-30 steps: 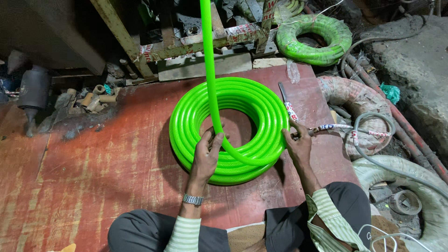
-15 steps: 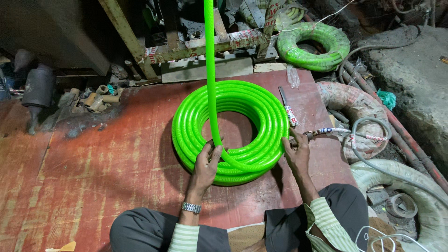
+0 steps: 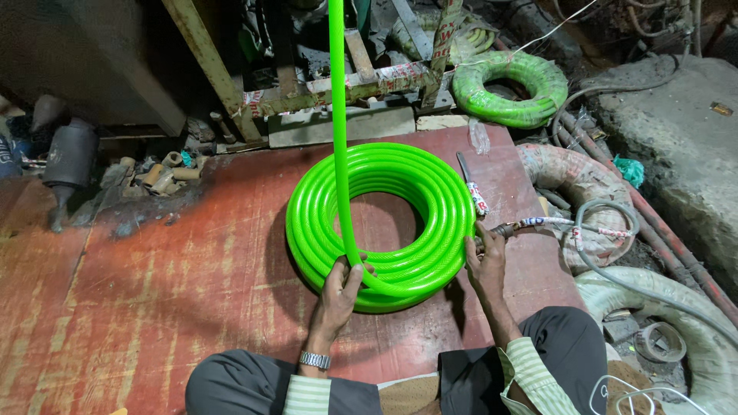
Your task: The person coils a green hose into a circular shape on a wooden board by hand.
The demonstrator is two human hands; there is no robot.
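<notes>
A bright green hose coil (image 3: 430, 192) lies flat on a worn red board (image 3: 177, 269). One strand of the hose (image 3: 337, 115) rises from the coil's near side straight up out of the top of the view. My left hand (image 3: 338, 296) grips that strand where it bends down into the coil. My right hand (image 3: 484, 261) rests on the coil's right edge and holds the metal tip of a taped grey cable (image 3: 538, 224).
A knife with a taped handle (image 3: 473, 184) lies right of the coil. A second green coil (image 3: 511, 88) sits at the back right. Pale old hoses (image 3: 576, 180) and cables lie right. A rusty metal frame (image 3: 354, 84) stands behind.
The coil and both hands keep their places. My left hand has shifted slightly along the rising strand.
</notes>
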